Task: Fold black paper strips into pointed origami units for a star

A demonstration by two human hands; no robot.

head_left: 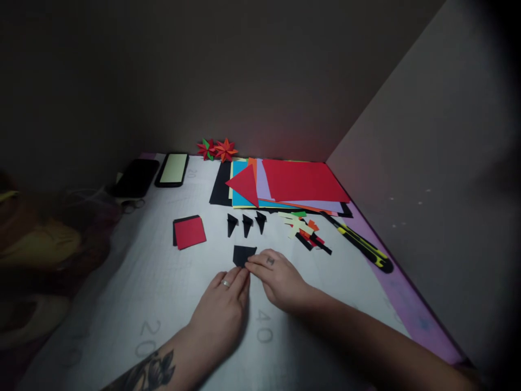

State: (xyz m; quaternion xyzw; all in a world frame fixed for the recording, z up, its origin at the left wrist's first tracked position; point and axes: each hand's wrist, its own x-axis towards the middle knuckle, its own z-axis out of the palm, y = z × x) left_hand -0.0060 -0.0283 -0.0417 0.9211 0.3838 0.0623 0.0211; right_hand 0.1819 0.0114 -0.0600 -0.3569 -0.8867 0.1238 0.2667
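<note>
A small piece of black folded paper (243,254) lies on the white cutting mat (154,282), and both my hands press on its near edge. My left hand (223,312) wears a ring, and its fingers lie together on the paper's lower left. My right hand (279,279) pinches the paper's lower right corner with its fingertips. Just beyond stand three small black folded pieces (246,224) in a row. A stack of red and black paper squares (189,232) lies to the left.
A fan of coloured paper sheets (285,184) with a red one on top lies at the back. Paper scraps (305,231) and a yellow-black utility knife (364,244) lie on the right. Two phones (154,174), scissors (132,205) and folded paper stars (217,149) sit at the back left.
</note>
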